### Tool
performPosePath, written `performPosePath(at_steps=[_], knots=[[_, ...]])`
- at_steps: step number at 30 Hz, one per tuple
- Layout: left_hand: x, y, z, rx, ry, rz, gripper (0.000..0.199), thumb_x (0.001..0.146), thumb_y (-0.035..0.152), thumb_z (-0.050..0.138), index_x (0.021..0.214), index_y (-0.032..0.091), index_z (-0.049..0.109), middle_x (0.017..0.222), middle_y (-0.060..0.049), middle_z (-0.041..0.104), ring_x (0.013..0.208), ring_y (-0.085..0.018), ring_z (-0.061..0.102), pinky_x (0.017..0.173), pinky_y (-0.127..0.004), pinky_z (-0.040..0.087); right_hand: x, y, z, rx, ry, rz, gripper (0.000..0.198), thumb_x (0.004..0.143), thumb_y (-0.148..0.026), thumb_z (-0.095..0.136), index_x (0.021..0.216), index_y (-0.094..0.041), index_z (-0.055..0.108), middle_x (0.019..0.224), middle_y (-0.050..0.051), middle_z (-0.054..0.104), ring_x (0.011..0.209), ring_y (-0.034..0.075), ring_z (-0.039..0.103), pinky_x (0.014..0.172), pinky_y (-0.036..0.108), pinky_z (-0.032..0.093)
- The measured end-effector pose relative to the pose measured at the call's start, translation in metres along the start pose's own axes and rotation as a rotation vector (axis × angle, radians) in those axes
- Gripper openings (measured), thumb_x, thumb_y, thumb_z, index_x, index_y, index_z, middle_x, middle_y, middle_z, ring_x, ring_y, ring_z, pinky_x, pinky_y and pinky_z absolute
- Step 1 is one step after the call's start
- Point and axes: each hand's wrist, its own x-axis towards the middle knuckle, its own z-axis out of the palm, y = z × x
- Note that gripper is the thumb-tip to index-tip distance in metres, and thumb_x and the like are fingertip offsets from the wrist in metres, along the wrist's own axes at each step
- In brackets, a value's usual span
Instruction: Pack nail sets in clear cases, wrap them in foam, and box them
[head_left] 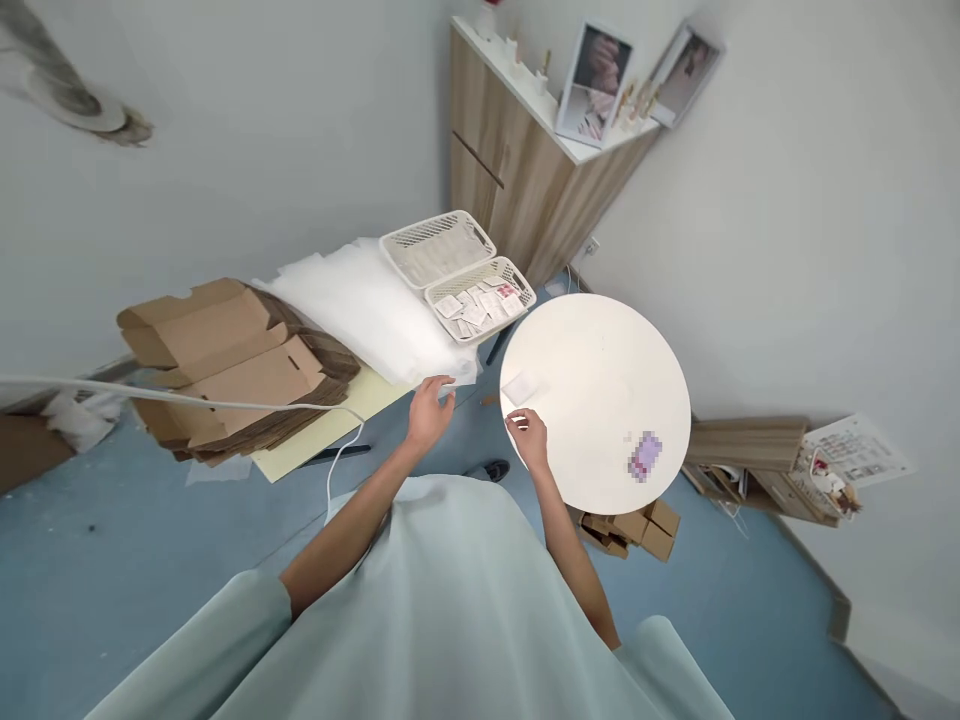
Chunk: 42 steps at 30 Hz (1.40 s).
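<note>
My left hand [430,413] is held over the near edge of a stack of thin white sheets [360,300]. Its thumb and forefinger are apart, and I see nothing held between them; whether it touches the sheets I cannot tell. My right hand [529,437] hovers at the left rim of a white round table [600,370], its fingers bent with a gap to the thumb. Just beyond those fingers, a small flat whitish packet [517,388] lies on the tabletop. A blurred-out purple item [645,457] sits toward the table's near right side.
Flattened brown cardboard boxes [225,370] are piled left of the sheets. Two white plastic baskets [439,250] stand behind, the nearer holding several small packets. A white cable [247,403] crosses at left. Folded cartons [637,528] sit below the table. A wooden cabinet [517,170] fills the corner.
</note>
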Motion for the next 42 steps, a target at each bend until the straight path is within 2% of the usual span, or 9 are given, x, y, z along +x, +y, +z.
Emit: performPosePath(at_steps=[7, 10, 12, 15, 18, 26, 30, 35, 42], knots=[[0.007, -0.065, -0.104, 0.002, 0.252, -0.018, 0.03, 0.099, 0.021, 0.054, 0.125, 0.021, 0.07, 0.137, -0.014, 0.071, 0.134, -0.032, 0.064, 0.118, -0.05, 0.05, -0.01, -0.055, 0.077, -0.076, -0.085, -0.094, 0.022, 0.088, -0.045, 0.066, 0.092, -0.025, 0.071, 0.105, 0.007, 0.079, 0.085, 0.023, 0.072, 0.085, 0.037, 0.059], [0.008, -0.101, -0.152, 0.073, 0.306, -0.078, 0.034, 0.098, 0.019, 0.055, 0.129, 0.02, 0.069, 0.139, -0.015, 0.07, 0.135, -0.034, 0.063, 0.118, -0.052, 0.049, -0.008, -0.083, 0.116, -0.092, -0.137, -0.168, 0.021, 0.088, -0.044, 0.066, 0.092, -0.024, 0.071, 0.104, 0.007, 0.078, 0.088, 0.023, 0.072, 0.087, 0.038, 0.059], [0.007, -0.125, -0.178, 0.159, 0.273, -0.166, 0.037, 0.097, 0.02, 0.058, 0.132, 0.017, 0.069, 0.136, -0.018, 0.07, 0.131, -0.037, 0.064, 0.115, -0.054, 0.05, -0.005, -0.104, 0.14, -0.116, -0.183, -0.201, 0.019, 0.087, -0.042, 0.066, 0.09, -0.024, 0.07, 0.101, 0.006, 0.078, 0.086, 0.023, 0.072, 0.087, 0.038, 0.059], [0.005, -0.153, -0.203, 0.276, 0.103, -0.277, 0.041, 0.095, 0.027, 0.063, 0.134, 0.014, 0.069, 0.133, -0.021, 0.072, 0.127, -0.041, 0.066, 0.109, -0.054, 0.054, 0.002, -0.136, 0.172, -0.154, -0.26, -0.24, 0.016, 0.088, -0.041, 0.066, 0.089, -0.025, 0.069, 0.102, 0.005, 0.077, 0.085, 0.022, 0.072, 0.085, 0.037, 0.06], [0.004, -0.166, -0.212, 0.334, -0.03, -0.268, 0.04, 0.095, 0.025, 0.063, 0.132, 0.014, 0.072, 0.131, -0.022, 0.074, 0.126, -0.042, 0.066, 0.106, -0.053, 0.055, 0.009, -0.166, 0.199, -0.193, -0.32, -0.284, 0.012, 0.088, -0.037, 0.066, 0.087, -0.025, 0.068, 0.104, 0.004, 0.075, 0.086, 0.021, 0.073, 0.083, 0.035, 0.06], [0.008, -0.174, -0.223, 0.34, -0.094, -0.253, 0.038, 0.102, 0.03, 0.049, 0.126, 0.018, 0.076, 0.126, -0.019, 0.078, 0.126, -0.038, 0.068, 0.093, -0.046, 0.059, 0.02, -0.211, 0.24, -0.3, -0.484, -0.442, 0.006, 0.094, -0.029, 0.066, 0.091, -0.025, 0.069, 0.11, 0.001, 0.072, 0.086, 0.017, 0.073, 0.083, 0.031, 0.059], [0.014, -0.174, -0.228, 0.377, -0.113, -0.239, 0.047, 0.107, 0.032, 0.036, 0.121, 0.016, 0.078, 0.121, -0.022, 0.079, 0.119, -0.038, 0.072, 0.09, -0.045, 0.059, 0.017, -0.211, 0.261, -0.416, -0.584, -0.514, 0.009, 0.1, -0.027, 0.064, 0.102, -0.026, 0.072, 0.117, 0.003, 0.075, 0.106, 0.02, 0.073, 0.09, 0.031, 0.059], [0.018, -0.17, -0.226, 0.417, -0.081, -0.204, 0.046, 0.107, 0.026, 0.033, 0.116, 0.015, 0.077, 0.113, -0.026, 0.079, 0.111, -0.039, 0.075, 0.088, -0.049, 0.06, 0.017, -0.202, 0.298, -0.703, -0.735, -0.57, 0.021, 0.103, -0.022, 0.064, 0.123, -0.023, 0.072, 0.14, 0.008, 0.071, 0.126, 0.024, 0.07, 0.107, 0.035, 0.055], [0.014, -0.173, -0.229, 0.338, -0.051, -0.135, 0.024, 0.095, 0.019, 0.052, 0.096, 0.019, 0.075, 0.107, -0.024, 0.079, 0.111, -0.038, 0.077, 0.09, -0.048, 0.061, 0.016, -0.185, 0.326, -1.032, -0.765, -0.502, 0.029, 0.104, -0.024, 0.064, 0.131, -0.014, 0.069, 0.14, 0.02, 0.071, 0.127, 0.033, 0.072, 0.105, 0.042, 0.058]])
